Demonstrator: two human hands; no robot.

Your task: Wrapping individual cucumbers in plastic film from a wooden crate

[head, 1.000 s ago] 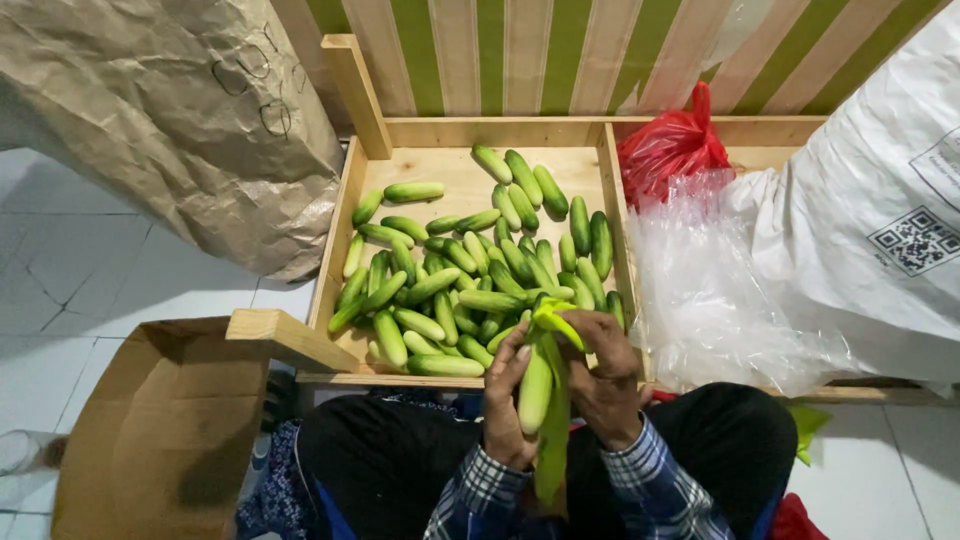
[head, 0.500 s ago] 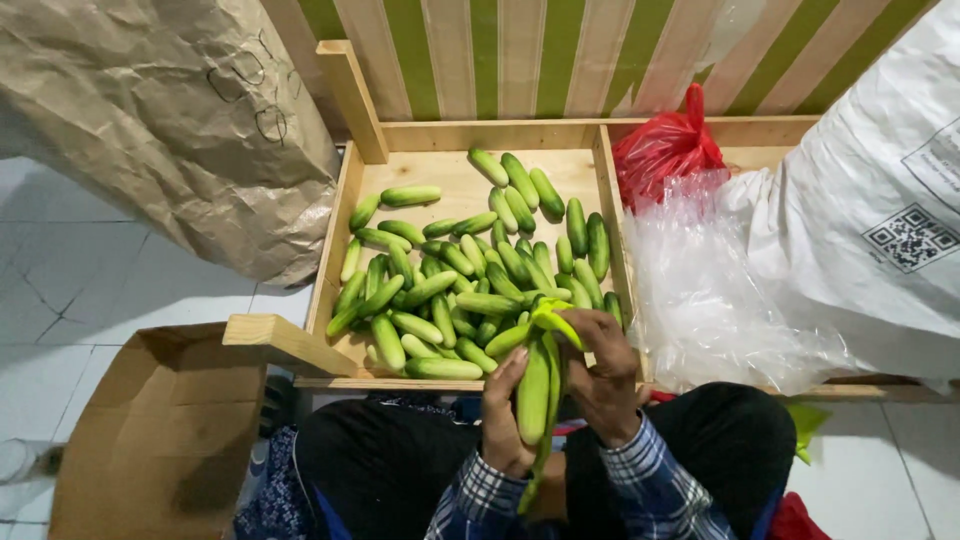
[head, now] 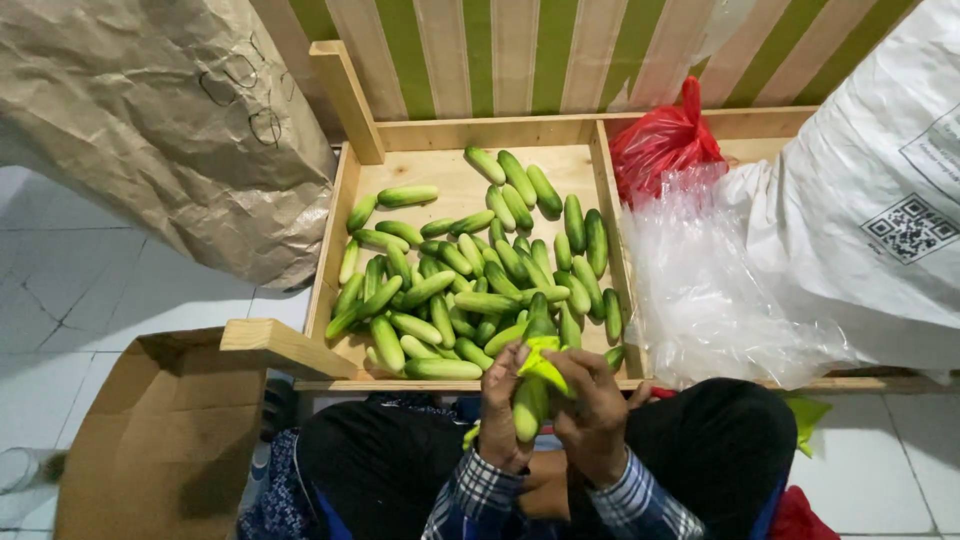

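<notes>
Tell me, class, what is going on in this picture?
A seated person holds one cucumber over their lap, left hand and right hand both gripping it, with a yellow-green strip at its top. In front, a wooden crate holds a pile of cucumbers. A clear plastic bag and a red bag lie beside it; a cardboard box stands at the left.

Bright, even overhead light; sharp, soft shadows.

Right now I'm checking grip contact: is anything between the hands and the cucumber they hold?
Nothing visible. The left hand and right hand both close directly on the green cucumber, held above the lap at the near edge of the wooden tray.
</notes>
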